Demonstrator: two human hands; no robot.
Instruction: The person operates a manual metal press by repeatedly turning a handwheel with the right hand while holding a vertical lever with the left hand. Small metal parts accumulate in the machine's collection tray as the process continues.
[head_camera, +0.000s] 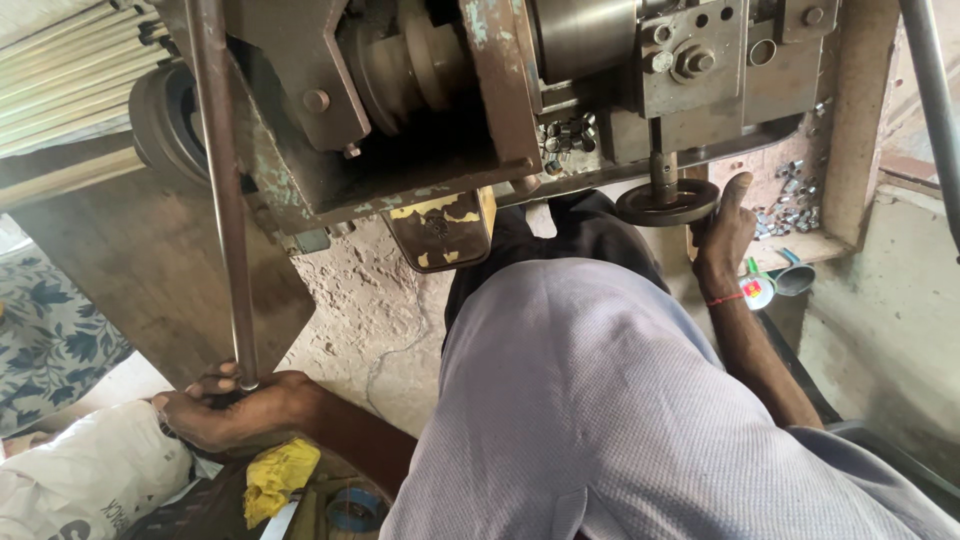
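Under the machine (450, 110), left hand (235, 408) around rod (225, 190), right hand (725, 230) on handwheel (667, 203).

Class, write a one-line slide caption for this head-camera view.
Left hand grips a long metal rod's lower end; right hand rests on the machine's small handwheel.

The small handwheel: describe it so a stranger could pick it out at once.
Start at the big grey machine across the top. Under its right end a short vertical shaft hangs down to the dark round handwheel, which the right hand grips. Unlike the long rod held by the left hand, it is a flat disc.
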